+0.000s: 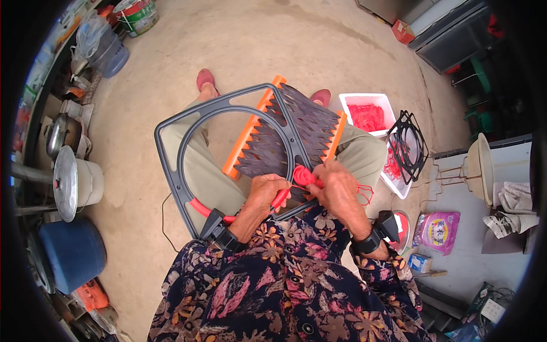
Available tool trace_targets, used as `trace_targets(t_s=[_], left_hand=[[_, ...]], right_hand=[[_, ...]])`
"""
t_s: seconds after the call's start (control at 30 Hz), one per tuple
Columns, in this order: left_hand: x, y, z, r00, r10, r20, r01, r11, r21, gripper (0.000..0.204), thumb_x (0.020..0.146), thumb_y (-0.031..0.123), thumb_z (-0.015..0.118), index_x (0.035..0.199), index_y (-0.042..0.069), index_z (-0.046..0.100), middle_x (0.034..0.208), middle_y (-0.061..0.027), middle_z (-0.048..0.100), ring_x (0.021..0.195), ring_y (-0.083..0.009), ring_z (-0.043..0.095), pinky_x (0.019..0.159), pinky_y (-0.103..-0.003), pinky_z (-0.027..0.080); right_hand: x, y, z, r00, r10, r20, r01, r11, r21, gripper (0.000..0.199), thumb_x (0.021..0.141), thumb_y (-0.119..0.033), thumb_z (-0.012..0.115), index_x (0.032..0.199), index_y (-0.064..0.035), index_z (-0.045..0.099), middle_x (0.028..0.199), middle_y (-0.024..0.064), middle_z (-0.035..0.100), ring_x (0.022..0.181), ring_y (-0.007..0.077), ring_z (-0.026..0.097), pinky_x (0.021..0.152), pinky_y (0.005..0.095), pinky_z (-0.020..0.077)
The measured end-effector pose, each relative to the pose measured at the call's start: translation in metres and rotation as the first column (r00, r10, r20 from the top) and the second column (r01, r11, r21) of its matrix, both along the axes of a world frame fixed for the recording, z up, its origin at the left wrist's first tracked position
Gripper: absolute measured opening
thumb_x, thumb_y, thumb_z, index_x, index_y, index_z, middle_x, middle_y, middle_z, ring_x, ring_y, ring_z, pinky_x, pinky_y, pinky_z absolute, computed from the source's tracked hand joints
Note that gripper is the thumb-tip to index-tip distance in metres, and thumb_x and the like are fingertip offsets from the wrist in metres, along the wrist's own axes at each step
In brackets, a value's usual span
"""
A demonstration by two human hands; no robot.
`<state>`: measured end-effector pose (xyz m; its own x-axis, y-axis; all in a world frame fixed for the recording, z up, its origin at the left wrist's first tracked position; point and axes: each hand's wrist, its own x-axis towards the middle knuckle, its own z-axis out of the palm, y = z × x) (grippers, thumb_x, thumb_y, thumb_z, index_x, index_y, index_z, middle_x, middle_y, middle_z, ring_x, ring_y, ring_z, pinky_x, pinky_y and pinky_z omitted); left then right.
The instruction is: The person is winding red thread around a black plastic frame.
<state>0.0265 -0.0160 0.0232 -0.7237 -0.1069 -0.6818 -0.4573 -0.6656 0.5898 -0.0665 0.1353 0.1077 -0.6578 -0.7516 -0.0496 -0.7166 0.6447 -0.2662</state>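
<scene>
A dark grey plastic frame [166, 150] with a large round opening leans over my lap. Red cord [199, 207] is wound closely round the lower part of its ring. My left hand [265, 192] is closed on the ring beside the wound stretch, thumb and fingers pinching there. In my right hand [336, 189] is a bundle of red cord [304, 175], held just right of the ring. Loose loops of red cord [364, 194] hang beyond that hand. Under the frame, across my thighs, lies a mat of dark pointed strips [305, 122] between two orange bars [250, 137].
On the right stand a white box [390, 105] of red cord and a second white box [403, 189] with black frames [408, 145] on it. A purple packet [439, 232] lies near the wall. Along the left are a white pot [90, 182] and a blue bucket [77, 251].
</scene>
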Motion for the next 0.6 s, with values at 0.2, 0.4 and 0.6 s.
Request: trace_targets(t_s=[0.2,0.4,0.6], left_hand=[[-0.004,0.009,0.006,0.999,0.027,-0.043,-0.032,0.991,-0.128,0.009,0.079,0.004,0.064,0.076,-0.001,0.057,0.060,-0.0112,0.061,0.038,-0.0134,0.052,0.029,-0.025,0.035],[-0.002,0.006,-0.003,0.998,0.060,-0.026,-0.065,0.969,-0.239,0.008,0.079,0.006,0.063,0.077,0.000,0.059,0.058,-0.0051,0.057,0.038,-0.0090,0.049,0.029,-0.024,0.032],[-0.004,0.020,-0.005,0.999,0.002,-0.039,-0.014,0.955,-0.297,0.007,0.080,0.005,0.061,0.076,0.000,0.059,0.058,-0.0061,0.058,0.039,-0.0095,0.050,0.030,-0.024,0.032]], right_hand=[[0.003,-0.036,-0.037,0.996,0.054,-0.070,-0.049,0.996,0.079,0.013,0.072,-0.006,0.062,0.085,-0.0031,0.060,0.087,0.0138,0.056,0.082,0.0326,0.060,0.068,0.0410,0.0496],[0.008,-0.034,-0.032,0.996,-0.004,0.089,0.022,0.980,-0.198,0.044,0.075,0.001,0.057,0.118,-0.0025,0.051,0.095,0.0190,0.057,0.088,0.0378,0.060,0.072,0.0454,0.0473],[0.010,-0.037,-0.048,0.872,-0.141,0.470,0.233,0.962,-0.143,0.063,0.077,0.008,0.047,0.137,-0.0046,0.033,0.097,0.0241,0.061,0.091,0.0412,0.060,0.079,0.0433,0.0470]])
